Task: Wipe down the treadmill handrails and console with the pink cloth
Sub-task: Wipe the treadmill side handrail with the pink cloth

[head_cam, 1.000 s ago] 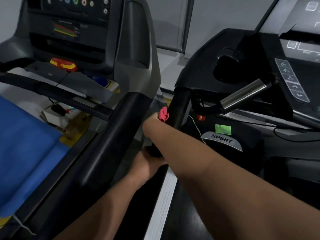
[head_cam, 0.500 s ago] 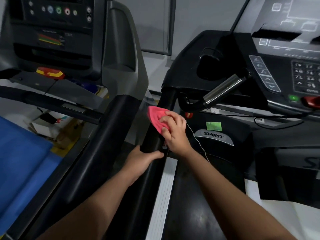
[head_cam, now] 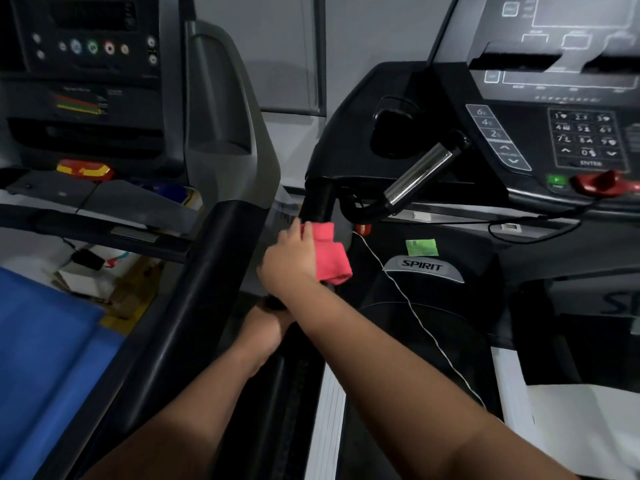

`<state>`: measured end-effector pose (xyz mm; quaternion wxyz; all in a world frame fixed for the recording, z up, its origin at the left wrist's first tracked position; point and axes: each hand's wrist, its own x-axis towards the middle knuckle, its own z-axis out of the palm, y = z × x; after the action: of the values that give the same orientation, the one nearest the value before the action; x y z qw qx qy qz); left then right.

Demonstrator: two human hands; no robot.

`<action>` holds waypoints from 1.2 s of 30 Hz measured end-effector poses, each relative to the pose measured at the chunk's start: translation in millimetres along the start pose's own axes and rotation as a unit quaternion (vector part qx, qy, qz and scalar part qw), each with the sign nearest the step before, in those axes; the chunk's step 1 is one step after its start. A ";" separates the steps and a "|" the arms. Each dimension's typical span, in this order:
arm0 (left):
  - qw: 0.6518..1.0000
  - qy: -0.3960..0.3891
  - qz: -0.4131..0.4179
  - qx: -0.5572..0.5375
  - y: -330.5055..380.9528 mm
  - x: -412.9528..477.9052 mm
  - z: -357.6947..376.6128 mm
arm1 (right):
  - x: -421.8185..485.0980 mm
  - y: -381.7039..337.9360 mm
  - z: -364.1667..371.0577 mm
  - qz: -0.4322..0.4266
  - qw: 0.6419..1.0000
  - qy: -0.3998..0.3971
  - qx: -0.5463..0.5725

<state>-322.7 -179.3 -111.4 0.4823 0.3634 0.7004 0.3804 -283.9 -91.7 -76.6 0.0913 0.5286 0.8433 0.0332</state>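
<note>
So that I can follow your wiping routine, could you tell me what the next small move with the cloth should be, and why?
Probably slide the pink cloth up the handrail toward the console: the right hand holds it wrapped on the rail, bare rail lies above, and the left hand holds the lower end.

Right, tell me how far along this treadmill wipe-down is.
Done: nothing shows as finished; no surface looks visibly wiped. In hand: the right hand holds the pink cloth against the black handrail, while the left hand grips that rail lower down. Left: the console and the chrome grip bar, neither touched by the cloth.
</note>
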 end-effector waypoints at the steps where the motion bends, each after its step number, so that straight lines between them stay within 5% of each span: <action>1: 1.000 0.004 0.003 0.016 -0.3 -0.8 0.4 | -2.0 -4.0 1.4 -0.040 0.999 0.008 -0.010; 4: 1.000 0.008 0.007 0.017 -1.2 -2.3 1.0 | -12.3 1.4 18.5 -0.118 0.967 0.152 0.166; 7: 1.000 -0.016 0.006 -0.020 -3.9 1.9 -1.3 | -19.5 22.5 34.5 0.050 0.902 0.279 0.324; 10: 0.999 -0.015 -0.012 -0.028 -5.5 3.5 -1.9 | -32.9 28.5 38.8 0.207 0.855 0.143 0.453; 13: 1.000 -0.007 -0.009 -0.016 -6.3 5.6 -1.5 | -28.9 27.8 36.1 0.227 0.752 0.041 0.618; 15: 1.000 -0.001 -0.021 -0.020 -6.6 7.3 -1.0 | -17.1 28.1 32.4 0.238 0.728 0.029 0.642; 21: 0.999 0.006 -0.051 -0.012 -5.3 7.0 -1.8 | 20.1 42.0 26.0 0.258 0.732 0.031 0.630; 27: 0.998 0.000 -0.066 -0.018 -1.6 2.7 -2.1 | 20.6 57.4 25.0 0.243 0.687 0.051 0.683; 32: 0.999 -0.002 -0.043 -0.018 -1.0 3.0 -1.1 | 1.0 33.6 22.2 0.234 0.794 0.013 0.561; 36: 1.000 -0.010 -0.011 -0.011 -0.5 1.6 0.3 | -13.8 19.6 26.5 0.213 0.809 0.089 0.541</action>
<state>-322.8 -178.1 -112.6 0.4973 0.3544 0.6952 0.3792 -255.7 -96.5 -98.0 -0.2947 0.6533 0.5957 -0.3627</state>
